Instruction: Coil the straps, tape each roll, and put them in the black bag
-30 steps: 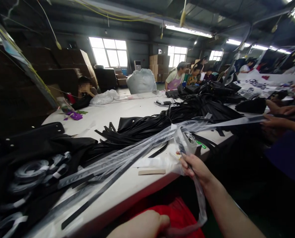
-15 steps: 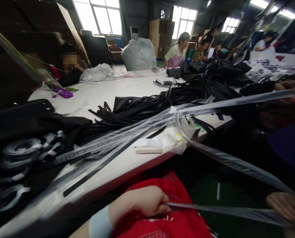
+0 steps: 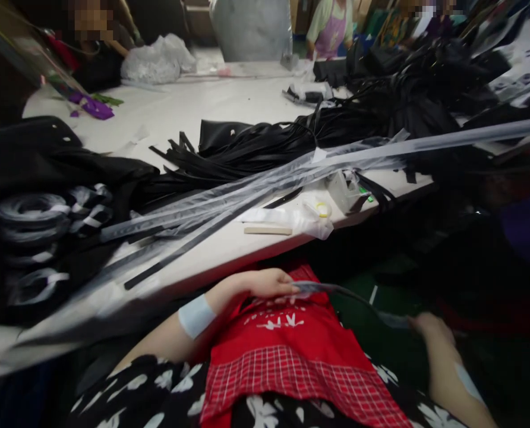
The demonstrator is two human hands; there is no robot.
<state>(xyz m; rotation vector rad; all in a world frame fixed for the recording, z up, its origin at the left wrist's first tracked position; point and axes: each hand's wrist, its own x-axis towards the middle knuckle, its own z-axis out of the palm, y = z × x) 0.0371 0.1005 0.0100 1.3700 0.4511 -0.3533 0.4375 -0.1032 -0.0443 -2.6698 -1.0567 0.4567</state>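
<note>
A plastic-covered strip [image 3: 358, 296] hangs in a slack curve between my two hands, in front of the red apron [image 3: 265, 333]. My left hand [image 3: 271, 284] is closed on its left end, close to the table edge. At the right, over the dark floor, my right hand [image 3: 432, 327] pinches the other end. More clear-wrapped strips [image 3: 256, 184] lie along the table. Behind them is a heap of black straps [image 3: 265, 142].
The white table [image 3: 211, 255] holds a small grey box [image 3: 343, 191], a flat tan stick [image 3: 267, 230] and coiled wrapped strips [image 3: 33, 208] at the left. Crumpled plastic [image 3: 158, 59] lies at the back, and a person in a purple apron [image 3: 330, 30] stands beyond.
The view has tilted downward. My right hand has come in closer to my left hand, and the strip between them has gone slack. The looping strip at the table's right edge is gone from there.
</note>
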